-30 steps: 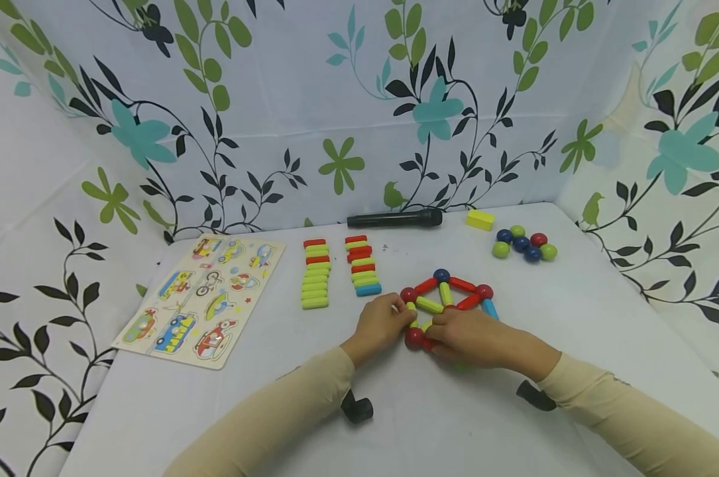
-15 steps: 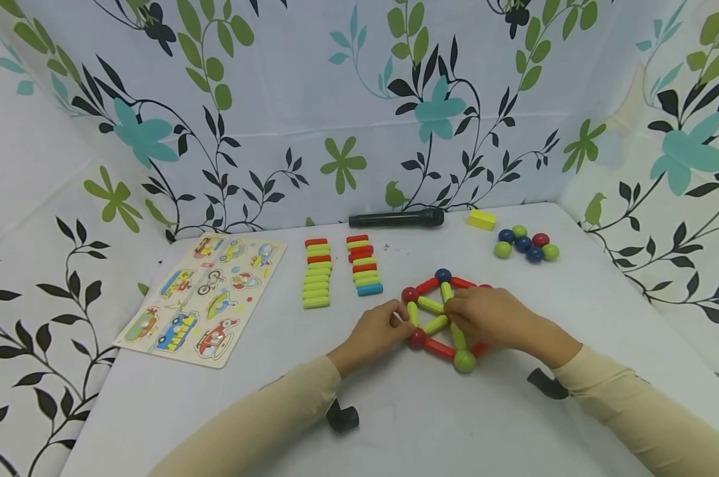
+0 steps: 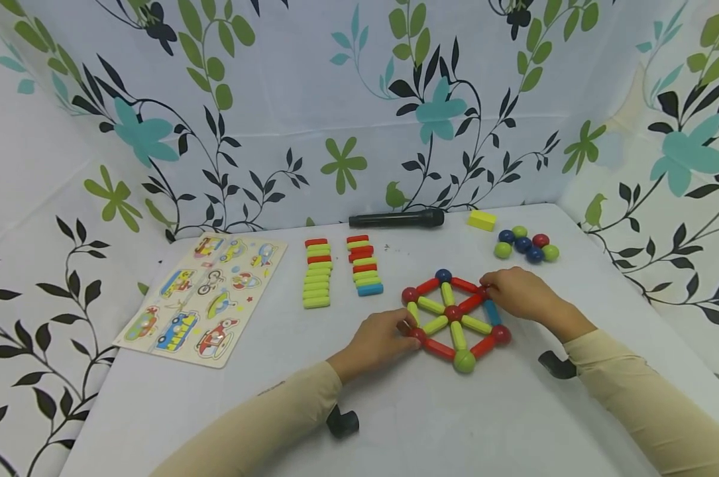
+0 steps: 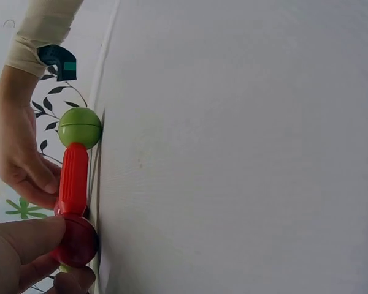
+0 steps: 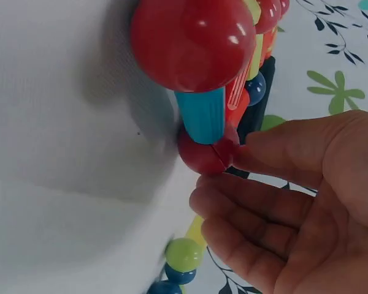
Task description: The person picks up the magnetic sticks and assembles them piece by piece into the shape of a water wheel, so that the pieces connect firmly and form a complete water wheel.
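Note:
A flat six-sided wheel of magnetic rods and balls [image 3: 459, 339] lies on the table. Its spokes, mostly yellow-green with one red, meet at a red centre ball [image 3: 453, 313]. My left hand [image 3: 378, 344] pinches the lower-left red ball [image 4: 78, 242] between thumb and fingers; from it a red rod [image 4: 73, 177] runs to a green ball [image 4: 80, 127]. At the upper-right corner my right hand [image 3: 523, 291] has thumb and fingertips on another red ball [image 5: 205, 152]. A blue rod [image 5: 201, 116] joins that one to the lower-right red ball [image 5: 193, 43]. The top corner is a blue ball [image 3: 443, 275].
Two columns of loose rods [image 3: 317, 273] lie left of the wheel. Behind are a black microphone [image 3: 397, 218], a yellow block [image 3: 482, 220] and several loose balls [image 3: 523, 244]. A picture puzzle board [image 3: 203, 298] lies at left. Patterned cloth [image 3: 264, 99] hangs behind the table.
My right hand has moved from the wheel's lower middle, across its centre, to the upper-right ball, uncovering the centre and right side. My left hand has shifted slightly down to the lower-left ball.

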The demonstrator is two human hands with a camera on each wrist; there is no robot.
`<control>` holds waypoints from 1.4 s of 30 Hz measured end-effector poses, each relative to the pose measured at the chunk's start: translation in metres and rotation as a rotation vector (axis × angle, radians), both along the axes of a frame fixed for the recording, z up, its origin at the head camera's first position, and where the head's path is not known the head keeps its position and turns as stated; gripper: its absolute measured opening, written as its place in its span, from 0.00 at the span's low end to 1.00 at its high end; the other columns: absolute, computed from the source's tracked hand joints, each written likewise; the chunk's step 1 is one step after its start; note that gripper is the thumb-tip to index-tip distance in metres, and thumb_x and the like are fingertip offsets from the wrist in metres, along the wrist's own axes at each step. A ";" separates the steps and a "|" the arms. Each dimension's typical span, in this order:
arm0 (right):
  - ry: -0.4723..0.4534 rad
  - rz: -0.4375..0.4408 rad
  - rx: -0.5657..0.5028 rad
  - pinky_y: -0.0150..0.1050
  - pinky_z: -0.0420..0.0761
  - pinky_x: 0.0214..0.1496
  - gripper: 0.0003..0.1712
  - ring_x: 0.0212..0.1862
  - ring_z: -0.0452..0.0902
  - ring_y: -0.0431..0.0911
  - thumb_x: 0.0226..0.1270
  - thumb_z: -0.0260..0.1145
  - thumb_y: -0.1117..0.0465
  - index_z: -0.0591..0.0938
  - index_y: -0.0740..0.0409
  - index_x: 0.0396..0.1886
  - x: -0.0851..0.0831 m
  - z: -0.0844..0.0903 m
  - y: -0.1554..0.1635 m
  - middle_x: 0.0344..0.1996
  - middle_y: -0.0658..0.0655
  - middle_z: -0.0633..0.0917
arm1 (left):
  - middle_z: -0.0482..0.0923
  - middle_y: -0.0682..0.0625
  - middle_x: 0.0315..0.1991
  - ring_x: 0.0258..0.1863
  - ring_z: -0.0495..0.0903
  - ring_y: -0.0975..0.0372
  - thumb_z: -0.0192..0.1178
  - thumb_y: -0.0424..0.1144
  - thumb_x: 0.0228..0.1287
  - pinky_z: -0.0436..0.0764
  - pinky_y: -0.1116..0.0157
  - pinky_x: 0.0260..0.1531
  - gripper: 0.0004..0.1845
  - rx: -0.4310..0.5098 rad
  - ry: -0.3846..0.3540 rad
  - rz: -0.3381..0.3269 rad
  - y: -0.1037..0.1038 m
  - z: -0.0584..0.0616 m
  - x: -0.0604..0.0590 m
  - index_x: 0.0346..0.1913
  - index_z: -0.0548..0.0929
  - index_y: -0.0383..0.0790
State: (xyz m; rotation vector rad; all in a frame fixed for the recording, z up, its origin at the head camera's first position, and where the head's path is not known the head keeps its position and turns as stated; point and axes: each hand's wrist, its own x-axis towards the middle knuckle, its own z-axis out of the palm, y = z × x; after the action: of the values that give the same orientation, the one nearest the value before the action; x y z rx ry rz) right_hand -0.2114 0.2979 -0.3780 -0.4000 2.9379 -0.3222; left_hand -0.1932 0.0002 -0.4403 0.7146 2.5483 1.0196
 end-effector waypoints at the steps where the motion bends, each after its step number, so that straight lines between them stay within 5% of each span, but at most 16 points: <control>1: -0.003 0.013 -0.011 0.55 0.84 0.51 0.16 0.43 0.83 0.53 0.70 0.64 0.66 0.85 0.67 0.54 0.000 -0.001 0.001 0.43 0.61 0.89 | 0.85 0.59 0.42 0.44 0.80 0.65 0.70 0.45 0.65 0.80 0.66 0.44 0.11 -0.001 0.000 0.003 -0.001 0.002 0.000 0.48 0.82 0.54; 15: -0.121 0.114 -0.099 0.44 0.83 0.45 0.12 0.38 0.79 0.44 0.67 0.71 0.60 0.86 0.56 0.49 -0.001 -0.004 0.006 0.37 0.50 0.87 | 0.85 0.59 0.44 0.47 0.80 0.62 0.66 0.45 0.69 0.81 0.60 0.49 0.11 0.022 -0.067 0.036 -0.032 0.010 -0.011 0.52 0.85 0.53; 24: -0.167 0.114 -0.100 0.43 0.82 0.44 0.13 0.38 0.78 0.43 0.68 0.71 0.58 0.85 0.55 0.49 0.001 -0.005 0.005 0.36 0.48 0.86 | 0.83 0.50 0.46 0.45 0.81 0.58 0.67 0.40 0.69 0.83 0.60 0.49 0.15 -0.259 0.311 0.134 -0.039 0.025 -0.050 0.56 0.86 0.42; 31: -0.164 0.117 -0.102 0.42 0.82 0.44 0.13 0.38 0.78 0.43 0.68 0.71 0.56 0.85 0.54 0.49 0.001 -0.008 0.006 0.36 0.48 0.86 | 0.81 0.50 0.41 0.40 0.78 0.59 0.68 0.41 0.68 0.83 0.62 0.44 0.15 -0.383 0.315 0.100 -0.035 0.019 -0.060 0.54 0.86 0.41; 42: -0.151 0.126 -0.102 0.41 0.82 0.43 0.13 0.38 0.78 0.42 0.69 0.71 0.56 0.85 0.55 0.49 0.002 -0.007 0.007 0.37 0.48 0.86 | 0.79 0.50 0.39 0.38 0.78 0.60 0.69 0.41 0.67 0.83 0.63 0.41 0.15 -0.437 0.319 0.105 -0.031 0.018 -0.057 0.54 0.85 0.41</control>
State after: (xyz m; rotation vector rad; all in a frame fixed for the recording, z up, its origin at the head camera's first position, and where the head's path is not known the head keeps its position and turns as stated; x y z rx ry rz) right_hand -0.2099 0.3044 -0.3847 -0.5466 2.7422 -0.4647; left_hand -0.2501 -0.0306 -0.4225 0.6640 2.9630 0.3638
